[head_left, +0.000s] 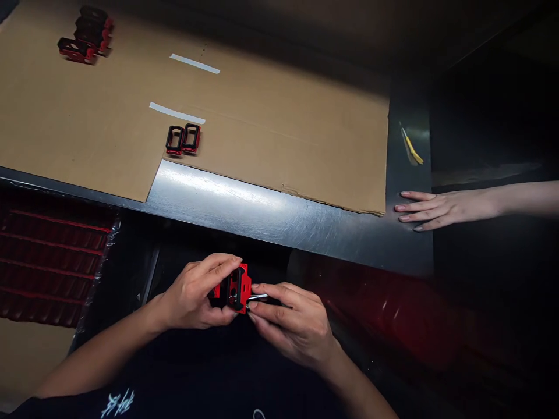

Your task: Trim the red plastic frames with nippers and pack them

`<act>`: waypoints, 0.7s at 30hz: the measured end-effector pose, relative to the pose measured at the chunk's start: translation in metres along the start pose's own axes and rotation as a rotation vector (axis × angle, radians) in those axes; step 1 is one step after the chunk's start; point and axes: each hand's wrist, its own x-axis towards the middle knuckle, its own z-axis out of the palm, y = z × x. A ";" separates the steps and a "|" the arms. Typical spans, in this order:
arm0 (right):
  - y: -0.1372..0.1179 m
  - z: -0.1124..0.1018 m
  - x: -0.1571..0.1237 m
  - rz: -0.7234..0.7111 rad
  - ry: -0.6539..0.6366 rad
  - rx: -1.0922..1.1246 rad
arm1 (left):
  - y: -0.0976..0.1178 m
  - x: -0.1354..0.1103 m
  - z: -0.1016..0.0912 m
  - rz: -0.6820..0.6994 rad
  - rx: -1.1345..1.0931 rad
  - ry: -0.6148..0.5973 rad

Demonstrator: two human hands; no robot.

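My left hand (194, 294) is closed around a small red plastic part with a black rim (245, 285), held in front of my body below the table edge. From the right side, my right hand (294, 320) pinches a thin silvery rod (259, 297) whose end meets the red face of the part. Whether the rod enters the part I cannot tell, and its other end is hidden in my fingers. Two similar red and black frames (191, 137) stand side by side on the cardboard, beyond my hands.
Cardboard sheets (283, 128) cover much of the metal table (262, 203). More red and black parts (94, 32) are grouped far left. Another person's hand (430, 210) lies on the table's right end, near a yellow-handled tool (413, 150). A box of red parts (48, 265) sits lower left.
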 end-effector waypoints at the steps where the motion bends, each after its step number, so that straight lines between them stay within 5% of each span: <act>1: 0.000 0.000 -0.001 0.006 -0.012 -0.006 | 0.000 0.000 0.000 0.001 0.006 0.000; 21: -0.010 0.000 0.001 0.029 -0.071 -0.052 | -0.001 -0.004 -0.006 -0.032 0.039 -0.059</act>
